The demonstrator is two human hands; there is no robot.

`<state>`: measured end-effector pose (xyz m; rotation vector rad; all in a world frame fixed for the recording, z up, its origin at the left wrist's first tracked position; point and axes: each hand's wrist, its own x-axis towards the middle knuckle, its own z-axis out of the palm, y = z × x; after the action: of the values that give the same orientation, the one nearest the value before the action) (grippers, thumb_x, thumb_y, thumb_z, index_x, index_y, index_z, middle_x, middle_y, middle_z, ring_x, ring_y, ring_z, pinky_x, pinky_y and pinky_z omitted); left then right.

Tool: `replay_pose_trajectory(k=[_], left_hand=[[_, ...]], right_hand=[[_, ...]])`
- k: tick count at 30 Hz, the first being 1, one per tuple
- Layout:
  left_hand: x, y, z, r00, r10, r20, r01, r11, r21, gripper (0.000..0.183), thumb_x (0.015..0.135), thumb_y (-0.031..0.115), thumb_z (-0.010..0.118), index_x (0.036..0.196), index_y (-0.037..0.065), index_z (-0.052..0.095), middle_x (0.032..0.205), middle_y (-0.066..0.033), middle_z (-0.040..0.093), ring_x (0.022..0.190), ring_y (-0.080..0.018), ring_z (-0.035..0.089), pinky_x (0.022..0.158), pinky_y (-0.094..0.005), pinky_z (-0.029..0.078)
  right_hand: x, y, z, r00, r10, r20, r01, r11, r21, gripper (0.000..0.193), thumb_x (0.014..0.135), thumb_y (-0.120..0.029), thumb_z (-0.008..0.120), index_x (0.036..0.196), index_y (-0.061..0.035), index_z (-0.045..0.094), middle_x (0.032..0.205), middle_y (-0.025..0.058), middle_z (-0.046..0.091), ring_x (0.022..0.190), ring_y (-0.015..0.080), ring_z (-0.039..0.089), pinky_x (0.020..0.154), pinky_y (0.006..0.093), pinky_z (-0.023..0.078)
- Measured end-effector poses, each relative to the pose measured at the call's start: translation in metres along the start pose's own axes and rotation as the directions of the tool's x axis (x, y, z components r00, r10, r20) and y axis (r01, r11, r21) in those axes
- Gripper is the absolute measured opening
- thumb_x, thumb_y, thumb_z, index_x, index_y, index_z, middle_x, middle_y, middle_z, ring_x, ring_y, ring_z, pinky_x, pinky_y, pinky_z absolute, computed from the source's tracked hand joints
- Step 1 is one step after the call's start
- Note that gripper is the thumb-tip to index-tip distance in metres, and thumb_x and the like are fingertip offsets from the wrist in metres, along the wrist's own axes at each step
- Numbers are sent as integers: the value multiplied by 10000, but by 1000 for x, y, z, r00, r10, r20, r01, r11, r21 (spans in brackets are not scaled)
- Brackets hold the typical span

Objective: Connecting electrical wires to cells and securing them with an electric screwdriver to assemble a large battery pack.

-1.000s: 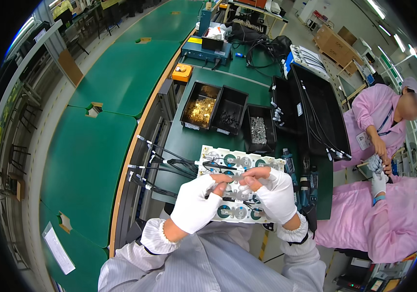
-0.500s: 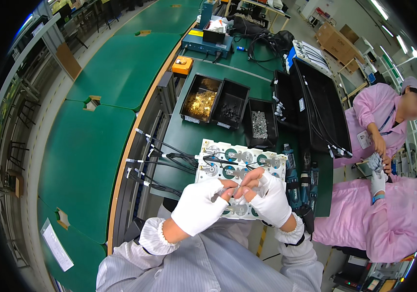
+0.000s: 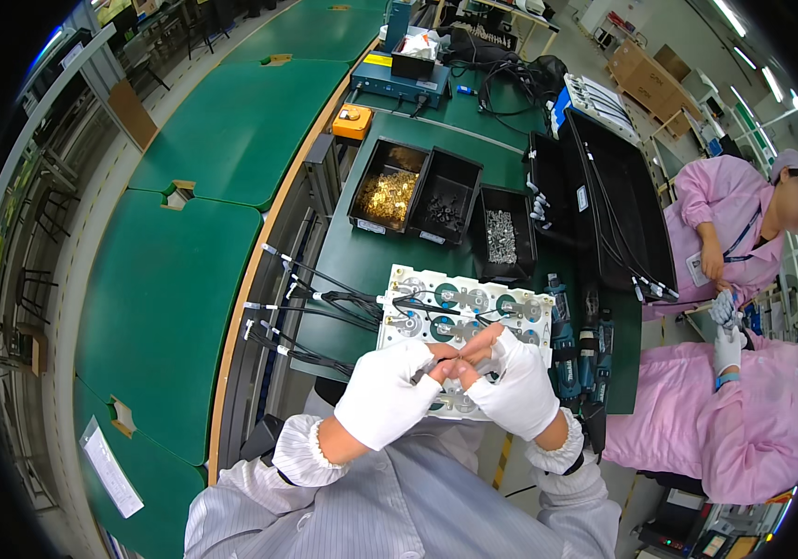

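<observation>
My left hand [image 3: 388, 395] and my right hand [image 3: 513, 387], both in white gloves with bare fingertips, meet over the near half of a white plate [image 3: 403, 279]. Their thumbs and forefingers are pinched together, tip against tip. Whatever lies between the tips is too small and too covered to make out. Round metal discs and teal circles show in rows across the plate. Black cables [image 3: 351, 300] with white-tagged ends run from its left side toward the table edge. My fingers hide part of the plate's near half.
Beyond the plate stand black bins of brass-coloured pieces [image 3: 388, 196], small black parts [image 3: 442, 212] and silver screws [image 3: 501, 237]. Teal power screwdrivers [image 3: 564, 347] lie to its right, below a large black tray [image 3: 615, 219]. Two people in pink coats work at the right.
My fingertips have drawn a little closer together above the plate. The whole view has shifted slightly. At the right, one co-worker's hand has moved lower.
</observation>
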<state>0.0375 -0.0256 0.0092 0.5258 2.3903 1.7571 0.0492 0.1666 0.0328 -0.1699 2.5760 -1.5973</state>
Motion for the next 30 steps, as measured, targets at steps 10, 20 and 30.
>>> replay_pose_trajectory(k=[10,20,30], left_hand=[[2,-1,-2,999,12,30,-13,998,60,176,948,158,691,1093,78,751,902,-125,744,761,-258,718,724,-315,561],[-2,-4,-11,987,-100,129,115,987,-114,373,1004,128,612,1368,55,641,879,-86,753,737,-69,631,718,-247,522],[-1,-1,-17,976,-214,52,220,959,-178,308,996,182,664,1282,78,712,838,-62,736,713,-74,624,674,-240,517]], right_hand=[[1,16,-3,989,131,71,-146,942,302,152,860,0,758,960,28,646,882,110,746,789,158,736,722,285,569],[-7,9,1,835,-536,-122,459,802,-384,249,746,54,786,968,-52,747,903,100,759,788,223,740,688,305,579],[-3,9,-1,848,-529,-37,468,780,-416,339,720,55,767,1033,-74,759,948,93,747,793,243,720,694,332,568]])
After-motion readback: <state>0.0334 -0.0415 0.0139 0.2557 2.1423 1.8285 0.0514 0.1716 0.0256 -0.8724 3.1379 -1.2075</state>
